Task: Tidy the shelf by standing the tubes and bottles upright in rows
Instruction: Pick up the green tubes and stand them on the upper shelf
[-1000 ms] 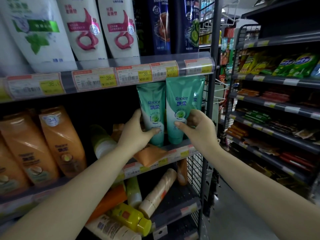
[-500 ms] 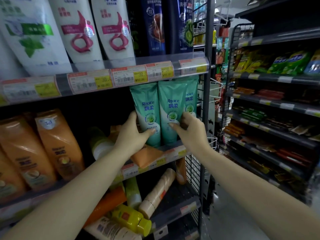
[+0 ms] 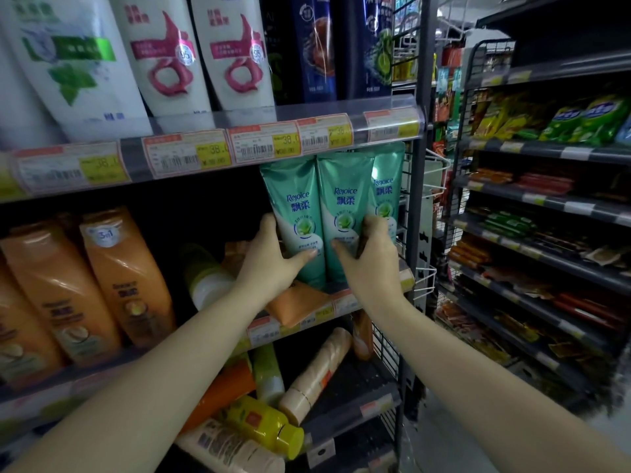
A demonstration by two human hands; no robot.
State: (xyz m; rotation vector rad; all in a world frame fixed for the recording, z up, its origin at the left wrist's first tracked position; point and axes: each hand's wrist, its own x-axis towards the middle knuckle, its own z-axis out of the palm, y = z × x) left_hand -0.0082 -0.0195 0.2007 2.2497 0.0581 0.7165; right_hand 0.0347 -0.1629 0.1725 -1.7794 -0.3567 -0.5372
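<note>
The left hand (image 3: 271,264) gripped the leftmost green Rejoice tube (image 3: 296,213), thumb across its front, fingers curled behind. The right hand (image 3: 370,264) grasped the middle green Rejoice tube (image 3: 345,206) just beside it, fingers wrapped round its right edge. Both tubes stood upright, touching. A third green tube (image 3: 387,189) stood behind the right hand's fingers. An orange tube (image 3: 297,303) lay under the left wrist.

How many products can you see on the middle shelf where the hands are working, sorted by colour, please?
Teal Rejoice tubes, upright: 3
Orange bottles, upright: 3
Orange tubes, lying down: 2
Green-and-white bottle, leaning: 1
Total: 9; anything deeper in the dark shelf cannot be seen.
</note>
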